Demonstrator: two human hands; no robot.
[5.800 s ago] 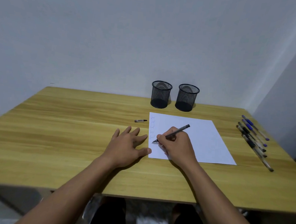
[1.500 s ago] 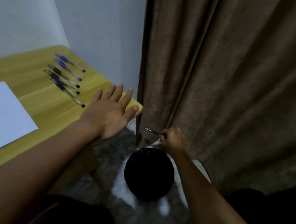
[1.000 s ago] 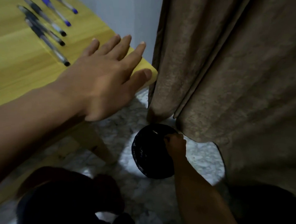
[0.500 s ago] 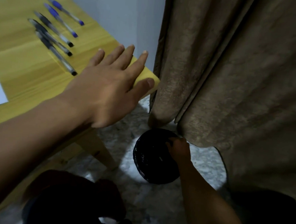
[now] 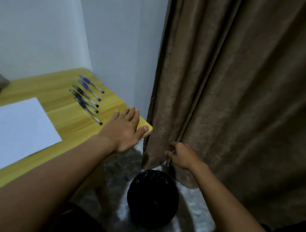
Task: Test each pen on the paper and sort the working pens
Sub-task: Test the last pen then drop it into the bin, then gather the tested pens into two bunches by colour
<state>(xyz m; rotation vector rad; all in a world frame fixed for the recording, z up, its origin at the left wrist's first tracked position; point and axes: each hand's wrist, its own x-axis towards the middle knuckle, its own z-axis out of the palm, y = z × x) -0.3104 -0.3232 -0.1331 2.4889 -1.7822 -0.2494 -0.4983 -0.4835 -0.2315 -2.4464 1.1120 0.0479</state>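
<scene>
Wooden worktop point(image 5: 62, 114) in view, and on it the row of pens point(image 5: 87, 98) is laid out side by side, long axes parallel, tips aimed towards the near corner. Everything is placed from that row. The left hand point(image 5: 124, 130) is pressed flat just beside its near end, with straight, released fingers and nothing held. The right hand point(image 5: 180, 155) is found well apart from the row, off the worktop, its fingers point(image 5: 171, 150) loosely curled against the curtain point(image 5: 239, 103), and no pen is seen in them. Below that hand, further still from the row, the black bin point(image 5: 152, 198) is stood on the floor. The paper point(image 5: 17, 125) is spread on the row's other side. The next pen is judged to be nearer the left hand, so a far longer reach would be needed from the right. Counted: two blue pens and at least three dark ones, an exact tally being prevented by blur; one sheet; one bin.
</scene>
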